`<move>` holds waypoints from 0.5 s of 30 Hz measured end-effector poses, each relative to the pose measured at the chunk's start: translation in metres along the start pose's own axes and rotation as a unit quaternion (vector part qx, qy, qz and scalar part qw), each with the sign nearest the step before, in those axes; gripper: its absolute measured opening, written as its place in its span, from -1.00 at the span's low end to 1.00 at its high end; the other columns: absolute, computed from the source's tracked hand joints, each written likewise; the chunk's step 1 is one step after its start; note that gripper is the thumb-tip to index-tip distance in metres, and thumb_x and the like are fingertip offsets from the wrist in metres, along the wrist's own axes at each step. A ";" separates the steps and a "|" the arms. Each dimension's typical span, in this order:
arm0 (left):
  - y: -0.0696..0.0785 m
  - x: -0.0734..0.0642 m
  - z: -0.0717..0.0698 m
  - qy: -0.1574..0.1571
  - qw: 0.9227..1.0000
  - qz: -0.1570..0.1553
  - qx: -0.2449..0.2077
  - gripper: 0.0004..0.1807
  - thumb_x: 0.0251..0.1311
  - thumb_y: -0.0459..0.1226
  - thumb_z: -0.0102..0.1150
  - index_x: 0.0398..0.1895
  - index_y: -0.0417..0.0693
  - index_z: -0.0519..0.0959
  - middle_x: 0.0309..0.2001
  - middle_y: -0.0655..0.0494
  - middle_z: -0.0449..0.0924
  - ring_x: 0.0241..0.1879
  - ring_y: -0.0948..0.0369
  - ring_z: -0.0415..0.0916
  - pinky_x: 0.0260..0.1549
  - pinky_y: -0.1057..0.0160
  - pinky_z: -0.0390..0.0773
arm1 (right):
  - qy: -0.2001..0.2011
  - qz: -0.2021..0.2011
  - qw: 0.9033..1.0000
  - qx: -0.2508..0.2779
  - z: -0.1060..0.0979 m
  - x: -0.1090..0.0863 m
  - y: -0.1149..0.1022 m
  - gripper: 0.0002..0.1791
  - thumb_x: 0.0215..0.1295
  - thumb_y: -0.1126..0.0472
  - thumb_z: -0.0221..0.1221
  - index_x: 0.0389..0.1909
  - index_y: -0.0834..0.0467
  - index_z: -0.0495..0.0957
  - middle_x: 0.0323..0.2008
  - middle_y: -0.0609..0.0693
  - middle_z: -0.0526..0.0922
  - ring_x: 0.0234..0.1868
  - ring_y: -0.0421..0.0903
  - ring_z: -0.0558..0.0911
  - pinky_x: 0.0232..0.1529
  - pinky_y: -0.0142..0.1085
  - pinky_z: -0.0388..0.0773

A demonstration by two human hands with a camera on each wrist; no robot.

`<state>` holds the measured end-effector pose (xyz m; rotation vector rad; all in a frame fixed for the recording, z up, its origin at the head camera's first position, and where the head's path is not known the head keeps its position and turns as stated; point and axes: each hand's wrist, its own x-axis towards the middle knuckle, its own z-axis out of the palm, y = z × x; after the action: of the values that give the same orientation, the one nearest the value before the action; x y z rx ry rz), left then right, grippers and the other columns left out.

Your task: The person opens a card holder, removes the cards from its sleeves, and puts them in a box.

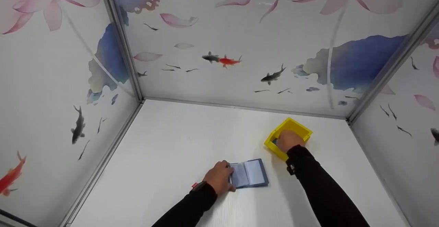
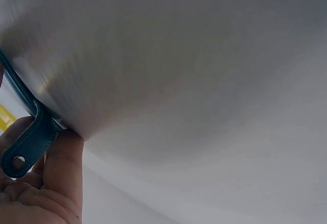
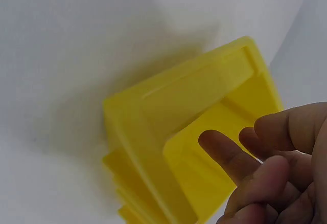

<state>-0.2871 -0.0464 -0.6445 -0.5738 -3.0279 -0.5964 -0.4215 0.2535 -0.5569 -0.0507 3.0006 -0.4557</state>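
A blue card holder (image 1: 255,172) lies open on the white table, its clear sleeves facing up. My left hand (image 1: 218,179) grips its left edge, fingers at the top corner and thumb at the lower one. In the left wrist view, a teal strap (image 2: 31,144) with a round hole lies across the fingers. My right hand (image 1: 289,141) reaches into a yellow bin (image 1: 301,128). A small dark item (image 1: 274,140) shows beside its fingers in the bin. In the right wrist view the fingers (image 3: 225,152) are loosely bent over the bin, with nothing visible between them.
The white table (image 1: 178,134) is enclosed by a back wall (image 1: 192,83) and two side walls printed with fish and lotus flowers. Grey metal strips (image 1: 240,108) run along the table's edges. The bin stands toward the back right, beyond the card holder.
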 end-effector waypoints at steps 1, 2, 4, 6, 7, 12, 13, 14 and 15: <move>-0.001 0.000 0.002 0.003 1.000 0.002 0.007 -0.35 0.06 -0.04 0.85 0.21 -0.05 0.82 0.30 0.00 0.69 0.25 0.09 0.61 0.21 0.19 0.73 | 0.000 -0.006 1.000 0.014 0.000 -0.001 -0.002 -0.54 0.59 0.22 0.21 -0.63 0.11 0.47 -0.63 -0.06 0.36 -0.49 -0.04 0.43 -0.34 -0.21 0.46; -0.001 0.001 0.002 0.005 1.000 0.003 0.012 -0.35 0.06 -0.03 0.85 0.20 -0.05 0.82 0.29 0.00 0.69 0.25 0.09 0.61 0.20 0.19 0.73 | 0.001 -0.012 1.000 0.027 0.001 -0.001 -0.004 -0.50 0.58 0.22 0.20 -0.67 0.07 0.39 -0.64 -0.09 0.27 -0.52 -0.06 0.38 -0.38 -0.23 0.38; -0.002 0.002 0.004 0.010 1.000 0.008 0.024 -0.35 0.05 -0.01 0.85 0.18 -0.04 0.82 0.28 0.00 0.70 0.25 0.08 0.62 0.18 0.20 0.73 | 0.010 -0.032 0.999 0.041 0.004 -0.001 -0.009 -0.48 0.54 0.25 0.19 -0.69 0.04 0.29 -0.65 -0.12 0.20 -0.55 -0.10 0.29 -0.43 -0.25 0.27; -0.002 0.002 0.004 0.010 1.000 0.009 0.026 -0.34 0.06 0.00 0.84 0.20 -0.04 0.82 0.28 0.01 0.69 0.24 0.08 0.62 0.17 0.19 0.73 | 0.024 -0.046 0.998 0.041 0.006 -0.007 -0.017 -0.59 0.51 0.26 0.21 -0.63 0.13 0.46 -0.61 -0.07 0.40 -0.51 -0.08 0.40 -0.39 -0.22 0.39; -0.002 0.002 0.004 0.010 1.000 0.009 0.025 -0.34 0.06 0.00 0.84 0.21 -0.04 0.82 0.28 0.01 0.69 0.24 0.08 0.61 0.17 0.20 0.73 | 0.032 -0.054 0.997 0.038 0.007 -0.010 -0.021 -0.66 0.50 0.27 0.23 -0.57 0.18 0.58 -0.57 -0.03 0.54 -0.48 -0.06 0.48 -0.36 -0.19 0.48; -0.001 0.002 0.002 0.008 1.000 0.010 0.019 -0.33 0.07 -0.01 0.84 0.22 -0.05 0.81 0.27 -0.01 0.69 0.23 0.08 0.61 0.15 0.19 0.73 | 0.034 -0.081 0.995 0.044 0.016 -0.032 -0.044 -0.78 0.50 0.23 0.31 -0.06 0.28 0.85 -0.11 0.17 0.91 -0.18 0.07 0.80 -0.01 0.04 0.80; 0.000 0.001 0.002 0.008 1.000 0.010 0.018 -0.33 0.06 -0.01 0.84 0.21 -0.06 0.81 0.27 -0.01 0.69 0.22 0.08 0.61 0.15 0.19 0.73 | 0.028 -0.084 0.995 0.050 0.020 -0.037 -0.047 -0.78 0.50 0.23 0.32 -0.06 0.28 0.85 -0.12 0.18 0.91 -0.19 0.08 0.81 -0.03 0.04 0.80; 0.000 0.001 0.002 0.008 1.000 0.011 0.018 -0.34 0.05 -0.02 0.85 0.20 -0.06 0.81 0.26 -0.01 0.69 0.21 0.08 0.61 0.14 0.18 0.73 | 0.018 -0.085 0.995 0.057 0.023 -0.041 -0.051 -0.80 0.51 0.23 0.33 -0.07 0.26 0.84 -0.15 0.16 0.90 -0.21 0.06 0.79 -0.06 0.01 0.80; 0.001 0.001 0.001 0.008 1.000 0.011 0.017 -0.34 0.04 -0.02 0.85 0.19 -0.06 0.81 0.26 -0.01 0.69 0.20 0.07 0.61 0.14 0.17 0.73 | 0.010 -0.086 0.994 0.062 0.026 -0.045 -0.055 -0.82 0.50 0.22 0.34 -0.11 0.24 0.84 -0.20 0.13 0.88 -0.26 0.04 0.77 -0.11 -0.03 0.79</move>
<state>-0.2876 -0.0451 -0.6447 -0.5969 -3.0061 -0.5464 -0.3729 0.1956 -0.5612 -0.2977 2.9932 -0.6615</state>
